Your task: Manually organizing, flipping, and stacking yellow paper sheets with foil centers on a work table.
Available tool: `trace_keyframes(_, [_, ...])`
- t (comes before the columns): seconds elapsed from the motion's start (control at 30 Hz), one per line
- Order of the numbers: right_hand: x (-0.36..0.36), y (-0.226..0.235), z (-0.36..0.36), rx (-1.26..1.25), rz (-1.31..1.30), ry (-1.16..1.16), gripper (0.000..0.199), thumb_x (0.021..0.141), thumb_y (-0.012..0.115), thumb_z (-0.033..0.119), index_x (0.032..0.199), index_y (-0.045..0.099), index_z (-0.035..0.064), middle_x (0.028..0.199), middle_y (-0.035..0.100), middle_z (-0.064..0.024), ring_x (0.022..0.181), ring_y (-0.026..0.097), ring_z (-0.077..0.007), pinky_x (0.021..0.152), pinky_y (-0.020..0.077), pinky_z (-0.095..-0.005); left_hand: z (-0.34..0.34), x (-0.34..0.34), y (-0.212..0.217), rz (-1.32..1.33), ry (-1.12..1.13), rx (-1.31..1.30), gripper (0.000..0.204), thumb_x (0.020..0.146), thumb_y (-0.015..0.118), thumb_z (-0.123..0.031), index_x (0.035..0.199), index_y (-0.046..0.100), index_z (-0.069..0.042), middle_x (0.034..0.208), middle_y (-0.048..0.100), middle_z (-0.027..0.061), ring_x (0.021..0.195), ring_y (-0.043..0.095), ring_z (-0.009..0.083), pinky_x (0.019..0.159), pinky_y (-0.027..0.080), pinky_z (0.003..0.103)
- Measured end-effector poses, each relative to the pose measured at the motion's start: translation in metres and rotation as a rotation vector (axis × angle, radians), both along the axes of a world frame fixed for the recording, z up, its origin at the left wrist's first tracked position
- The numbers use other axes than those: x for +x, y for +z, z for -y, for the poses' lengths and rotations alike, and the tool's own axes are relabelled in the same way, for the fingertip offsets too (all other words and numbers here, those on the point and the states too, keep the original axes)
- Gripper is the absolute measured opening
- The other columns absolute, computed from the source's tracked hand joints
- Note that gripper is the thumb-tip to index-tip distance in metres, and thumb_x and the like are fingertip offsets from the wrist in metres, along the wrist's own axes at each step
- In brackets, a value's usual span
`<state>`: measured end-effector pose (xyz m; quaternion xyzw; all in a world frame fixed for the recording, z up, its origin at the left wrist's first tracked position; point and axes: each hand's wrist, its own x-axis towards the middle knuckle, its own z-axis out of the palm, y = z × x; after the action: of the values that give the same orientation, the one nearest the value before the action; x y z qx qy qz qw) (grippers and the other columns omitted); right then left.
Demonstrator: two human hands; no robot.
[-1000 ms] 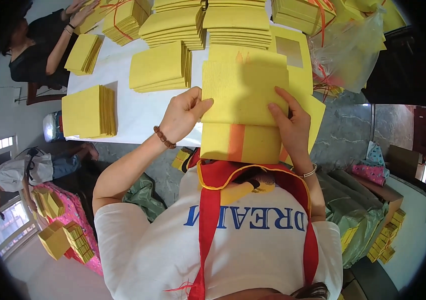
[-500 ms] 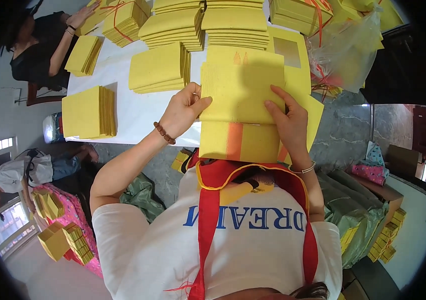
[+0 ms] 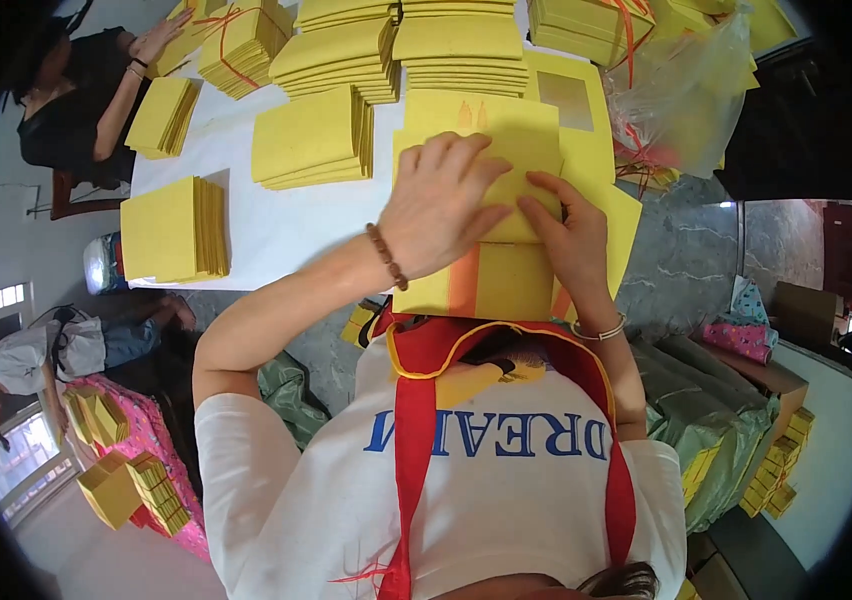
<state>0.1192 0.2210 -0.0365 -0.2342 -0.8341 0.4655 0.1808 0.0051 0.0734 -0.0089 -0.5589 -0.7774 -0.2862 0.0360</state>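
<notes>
Folded yellow paper (image 3: pixel 523 232) is laid at the near edge of the worktop (image 3: pixel 276 235), partly covered by the left hand (image 3: pixel 441 205), fingers splayed, and touched by the right hand (image 3: pixel 576 240), whose grip cannot be made out. Yellow bundles (image 3: pixel 703 468) are partly enclosed by green plastic wrapping (image 3: pixel 731 445).

Through the head feed I take this for a small paper-goods workshop: yellow stacks (image 3: pixel 311 140) crowd the far side of the table (image 3: pixel 276 235), one bundle (image 3: pixel 258 48) there tied in red; a co-worker (image 3: pixel 74 115) is at the table's left end, and a carton (image 3: pixel 804 312) and sheeted piles (image 3: pixel 708 466) stand right of it.
</notes>
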Motion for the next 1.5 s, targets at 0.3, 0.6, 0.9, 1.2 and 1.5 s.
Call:
trace_keyframes(0.3, [0.007, 0.011, 0.007, 0.062, 0.081, 0.037, 0.035, 0.077, 0.065, 0.023, 0.109, 0.06, 0.0087, 0.102, 0.063, -0.0117, 0.082, 0.062, -0.0252, 0.07, 0.0464, -0.0344, 0.0, 0.007, -0.023, -0.173, 0.024, -0.185, 0.05, 0.081, 0.056, -0.04, 0.123, 0.048, -0.015, 0.132, 0.037, 0.0153, 0.116, 0.034, 0.0337, 0.092, 0.029, 0.045])
trace_keyframes(0.6, [0.043, 0.005, 0.015, 0.605, 0.195, 0.432, 0.063, 0.082, 0.054, 0.037, 0.134, 0.036, 0.0063, 0.143, 0.028, -0.0117, 0.133, 0.022, -0.0313, 0.105, 0.0125, -0.0524, -0.003, 0.008, -0.023, -0.182, 0.015, -0.181, 0.052, 0.078, 0.059, -0.04, 0.121, 0.049, -0.013, 0.132, 0.037, 0.0151, 0.117, 0.034, 0.0331, 0.092, 0.029, 0.045])
trace_keyframes(0.9, [0.044, 0.003, 0.011, 0.585, 0.21, 0.42, 0.065, 0.085, 0.049, 0.042, 0.137, 0.031, 0.0066, 0.145, 0.024, -0.0105, 0.135, 0.018, -0.0299, 0.105, 0.0091, -0.0551, 0.002, 0.009, -0.01, -0.189, -0.162, -0.18, 0.055, 0.073, 0.064, -0.034, 0.118, 0.05, -0.006, 0.12, 0.046, 0.015, 0.104, 0.044, 0.0297, 0.083, 0.037, 0.039])
trace_keyframes(1.2, [0.044, 0.011, -0.001, -0.342, -0.232, 0.159, 0.041, 0.093, 0.037, 0.018, 0.126, 0.043, -0.0045, 0.131, 0.044, -0.0145, 0.128, 0.033, -0.0223, 0.105, 0.022, -0.0325, 0.004, 0.008, -0.012, -0.187, -0.108, -0.103, 0.056, 0.066, 0.064, -0.019, 0.116, 0.05, 0.002, 0.11, 0.054, 0.0154, 0.094, 0.053, 0.0272, 0.079, 0.045, 0.036])
trace_keyframes(1.5, [0.061, -0.004, -0.003, -0.114, -0.141, 0.124, 0.027, 0.087, 0.05, 0.007, 0.112, 0.056, 0.0008, 0.117, 0.055, -0.0124, 0.116, 0.047, -0.0224, 0.096, 0.0349, -0.0312, 0.081, -0.109, -0.013, -0.355, 0.249, 0.128, 0.059, 0.066, 0.054, 0.001, 0.122, 0.051, -0.016, 0.123, 0.052, 0.004, 0.101, 0.052, 0.0236, 0.079, 0.041, 0.036])
